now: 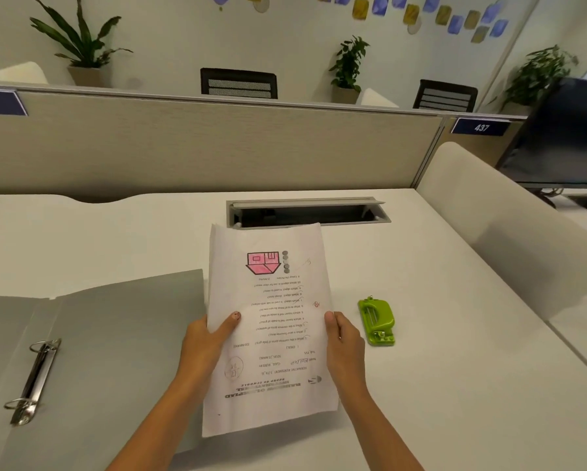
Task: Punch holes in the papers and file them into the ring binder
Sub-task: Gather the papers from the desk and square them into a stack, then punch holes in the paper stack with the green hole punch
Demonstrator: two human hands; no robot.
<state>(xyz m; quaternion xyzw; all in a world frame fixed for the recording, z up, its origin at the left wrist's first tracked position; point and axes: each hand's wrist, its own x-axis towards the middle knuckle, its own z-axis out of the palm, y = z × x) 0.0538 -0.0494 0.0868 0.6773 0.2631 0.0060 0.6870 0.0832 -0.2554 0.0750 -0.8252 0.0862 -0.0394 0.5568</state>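
Yeah, left grip (203, 341) and right grip (344, 345) pinched the papers (271, 317). The ring binder (115, 334) lay open on the counter (455, 385).

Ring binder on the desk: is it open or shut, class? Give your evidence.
Open. The ring binder lies spread flat, covers apart, with its metal rings exposed on the inside.

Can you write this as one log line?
left hand, right hand: hold white printed papers | green plastic hole punch: untouched | grey ring binder: open
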